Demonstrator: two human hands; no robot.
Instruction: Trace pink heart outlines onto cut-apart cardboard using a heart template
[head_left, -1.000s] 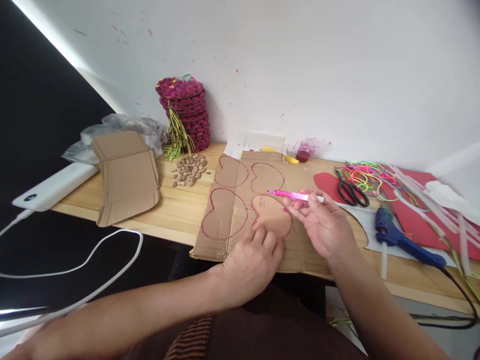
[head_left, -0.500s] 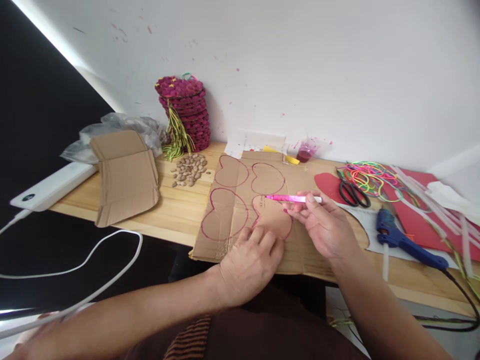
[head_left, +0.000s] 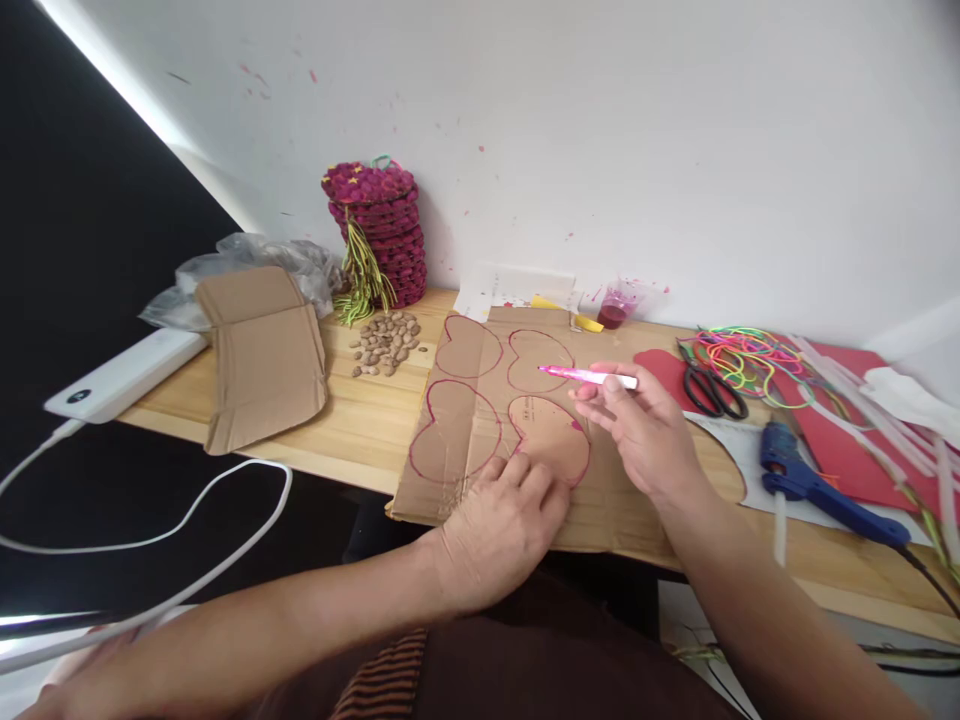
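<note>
A flat cardboard sheet point(head_left: 600, 500) lies on the wooden table point(head_left: 360, 425), with several heart outlines drawn on it in pink. A cardboard heart template point(head_left: 551, 440) rests on the sheet at the near right heart. My left hand point(head_left: 499, 525) lies on the sheet's near edge, fingers curled down and fingertips touching the template's lower left. My right hand point(head_left: 641, 430) is lifted just right of the template and pinches a pink marker point(head_left: 585, 376) that points left, tip in the air above the sheet.
Black scissors point(head_left: 709, 388), neon cords point(head_left: 739, 355), a blue glue gun point(head_left: 817, 490) and red paper point(head_left: 847, 440) lie to the right. A folded cardboard piece point(head_left: 262, 355), seeds point(head_left: 384, 342), a woven maroon stack point(head_left: 381, 230) and a white power bank point(head_left: 124, 375) are left. A small pink cup point(head_left: 616, 305) stands by the wall.
My right hand has lifted slightly with the marker, away from the template's right edge. My left hand stays on the template. The view shifted a little.
</note>
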